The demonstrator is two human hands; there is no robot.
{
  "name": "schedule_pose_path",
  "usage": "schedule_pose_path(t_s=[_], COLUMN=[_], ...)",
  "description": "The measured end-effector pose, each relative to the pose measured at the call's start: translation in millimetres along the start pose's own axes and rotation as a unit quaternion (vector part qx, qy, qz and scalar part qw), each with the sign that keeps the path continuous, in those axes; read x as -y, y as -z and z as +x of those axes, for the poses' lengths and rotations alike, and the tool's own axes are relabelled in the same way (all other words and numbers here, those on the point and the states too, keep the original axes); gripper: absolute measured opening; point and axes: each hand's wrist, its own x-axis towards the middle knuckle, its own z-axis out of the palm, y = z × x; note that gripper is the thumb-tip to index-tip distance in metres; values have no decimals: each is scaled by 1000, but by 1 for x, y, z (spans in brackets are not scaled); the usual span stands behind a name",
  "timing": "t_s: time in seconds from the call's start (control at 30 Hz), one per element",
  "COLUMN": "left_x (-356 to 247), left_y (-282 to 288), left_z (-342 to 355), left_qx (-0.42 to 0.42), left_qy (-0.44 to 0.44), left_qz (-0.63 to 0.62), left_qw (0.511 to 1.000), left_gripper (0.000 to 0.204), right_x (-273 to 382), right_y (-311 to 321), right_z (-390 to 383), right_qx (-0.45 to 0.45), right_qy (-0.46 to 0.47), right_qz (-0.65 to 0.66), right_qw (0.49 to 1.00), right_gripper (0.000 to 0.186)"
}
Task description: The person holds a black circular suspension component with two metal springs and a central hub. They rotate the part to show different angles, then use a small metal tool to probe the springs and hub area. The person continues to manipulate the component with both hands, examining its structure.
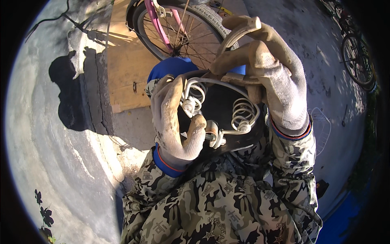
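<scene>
An upside-down bicycle saddle (219, 101) rests at my lap, its dark underside showing. A pale wire frame (232, 84) with coil springs (242, 110) at both sides runs across it, and a metal seat clamp (215, 133) sits at the near end. My left hand (174, 120), in a soiled light work glove, is closed round the saddle's left side beside one spring. Over the far right rim, my gloved right hand (274, 71) has its fingers bent. A curved tan strip (239, 34) shows among those fingers; what they pinch is hidden.
Beyond the saddle stands a bicycle wheel (195, 32) with a pink fork (157, 24), over a brown board (128, 81) on the concrete. Another bicycle (358, 61) is at the far right. A white wire rack (321, 130) lies right of my sleeve.
</scene>
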Motion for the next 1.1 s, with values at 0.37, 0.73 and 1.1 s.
schedule_pose_path(t_s=[0.37, 0.73, 1.1], left_x=[-1, 3, 17], left_y=[-7, -5, -5], left_z=[-10, -17, -16], left_qx=[-19, 11, -5], left_qy=[40, 58, -14], left_qz=[-83, -30, 4], left_qw=[996, 998, 1000], left_gripper=[68, 68, 70], right_x=[-3, -27, -38], right_y=[-15, 22, 30], right_z=[6, 47, 93], right_qx=[-36, 182, 355], right_qy=[8, -16, -85], right_qz=[129, 93, 331], right_qw=[991, 979, 870], right_gripper=[52, 36, 28])
